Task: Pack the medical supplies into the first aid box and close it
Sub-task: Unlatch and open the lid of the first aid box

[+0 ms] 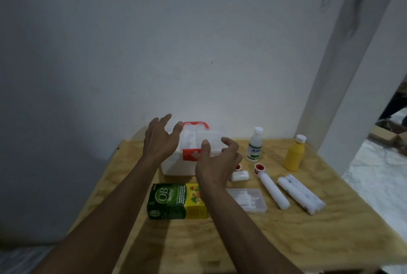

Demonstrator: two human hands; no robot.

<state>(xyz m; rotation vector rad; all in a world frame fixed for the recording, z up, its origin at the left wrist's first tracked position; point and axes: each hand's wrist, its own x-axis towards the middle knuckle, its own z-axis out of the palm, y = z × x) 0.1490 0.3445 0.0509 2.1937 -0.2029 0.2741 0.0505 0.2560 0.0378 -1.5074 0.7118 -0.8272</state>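
Both hands, the left hand point(161, 139) and right hand point(217, 163), hover spread and empty around the shut first aid box point(189, 155) at the counter's point(308, 240) back. A careless lid swing might topple the white bottle point(255, 145) nearby.

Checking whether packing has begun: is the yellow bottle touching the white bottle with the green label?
Apart. The head view shows bare wooden table between the yellow bottle and the white bottle, each standing upright on its own.
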